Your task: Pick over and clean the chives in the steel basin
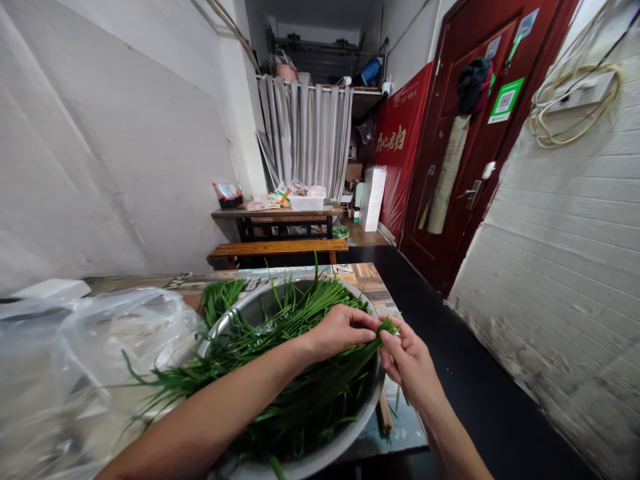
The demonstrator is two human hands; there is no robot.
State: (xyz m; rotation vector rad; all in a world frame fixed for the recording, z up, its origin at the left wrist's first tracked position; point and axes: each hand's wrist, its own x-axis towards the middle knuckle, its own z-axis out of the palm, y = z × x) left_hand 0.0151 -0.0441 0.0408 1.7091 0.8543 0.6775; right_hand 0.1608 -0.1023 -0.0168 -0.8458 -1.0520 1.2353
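A large metal basin point(345, 445) full of long green garlic chives point(300, 407) stands on the table before me. Over its right rim, my right hand point(407, 353) is closed around the cut ends of a bunch of chives point(387, 325), thumb on the near side. My left hand point(343, 331) reaches across the basin and pinches at the same ends, its thumb and fingertips against the bunch. The leaves of that bunch trail left into the basin. Behind the basin's left rim lies another heap of chives point(220, 298).
Clear plastic bags point(125, 327) with pale contents cover the table's left side. Small wooden sticks point(384, 413) lie right of the basin on the patterned table point(367, 280). Beyond are a wooden bench point(280, 248) and a second table with a white tub point(307, 202). A red door point(450, 167) stands right.
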